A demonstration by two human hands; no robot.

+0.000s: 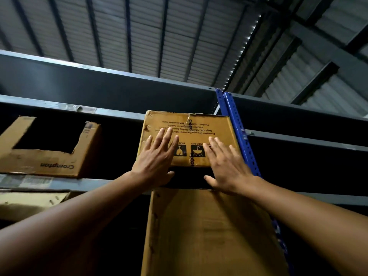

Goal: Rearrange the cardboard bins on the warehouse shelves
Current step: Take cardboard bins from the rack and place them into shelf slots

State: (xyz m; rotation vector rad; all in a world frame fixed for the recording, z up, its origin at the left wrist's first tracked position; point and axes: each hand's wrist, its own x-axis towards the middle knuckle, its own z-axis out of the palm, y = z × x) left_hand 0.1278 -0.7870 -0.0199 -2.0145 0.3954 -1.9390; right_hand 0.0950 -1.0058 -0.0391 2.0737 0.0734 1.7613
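Closest to you, under both wrists, a tall plain cardboard carton (209, 232) rises from below. Its face is smooth, matte brown and unprinted, with a few small nicks along its left edge.

Just past its top edge, your left hand (157, 156) and right hand (225, 164) lie flat on the front of a cardboard bin (189, 126). The fingers of both are straight and spread, and each thumb reaches down to the bin's lower edge. Neither hand grips anything; both palms press on the board.

That bin sits on the grey metal shelf (79, 184) directly ahead of your palms. It is a rectangular box of yellow-brown board, creased and torn along its top edge, with its print upside down. Two black square handling symbols show between your hands.

Just right of your right hand runs a blue steel upright (239, 132), punched with a row of holes.

Well to the left of your left hand, on the same shelf, stands a second bin (49, 156). It has a large square cut-out in its front, ragged edges and inverted "Crompton" lettering. Below it, a fourth carton (29, 202) shows its pale, scuffed top.

That makes four cardboard pieces, two hands and one blue post.

Farthest up, beyond your fingertips, ribbed corrugated roofing (139, 36) crosses dark beams.
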